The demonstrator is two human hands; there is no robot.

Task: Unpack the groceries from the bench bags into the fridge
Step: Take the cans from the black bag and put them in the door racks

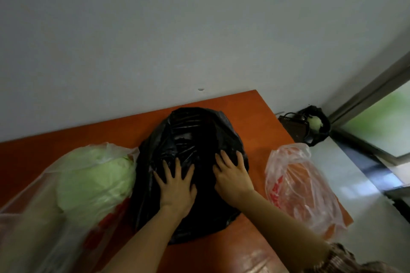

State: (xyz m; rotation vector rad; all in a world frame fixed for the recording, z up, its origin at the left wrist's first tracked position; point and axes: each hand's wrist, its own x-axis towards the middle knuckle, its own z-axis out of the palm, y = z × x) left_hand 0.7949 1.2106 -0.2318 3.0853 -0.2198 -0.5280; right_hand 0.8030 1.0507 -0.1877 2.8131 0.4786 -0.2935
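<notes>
Black plastic under both palms — the black bag point(188, 162) sits mid-bench point(261, 113), and the left hand point(176, 186) and right hand point(233, 175) lie flat on its near side, fingers spread apart, gripping nothing. Best move from here, I'd say, is to feel for the bag's mouth and peel it open gently rather than tug the thin film. Left of the black bag a clear bag holds a cabbage point(95, 175); right of it lies a red-printed bag point(299, 186).
</notes>
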